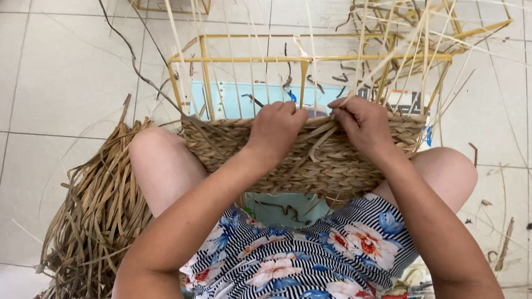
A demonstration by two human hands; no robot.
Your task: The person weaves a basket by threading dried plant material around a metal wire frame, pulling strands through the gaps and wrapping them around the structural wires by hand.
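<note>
A half-woven basket (341, 163) of brown straw rests between my knees, built on a yellow metal frame (242, 60) with thin pale upright reeds (395, 49). My left hand (275, 128) grips the top woven edge near the middle, fingers curled over it. Just to its right, my right hand (363, 122) pinches a flat brown straw strand (321, 141) at the rim. Both hands almost touch.
A loose pile of dried brown straw (92, 228) lies on the tiled floor at my left. Another yellow frame (454, 8) with tangled reeds stands at the back right. A pale blue sheet (232, 99) shows behind the frame. Scraps litter the floor on the right.
</note>
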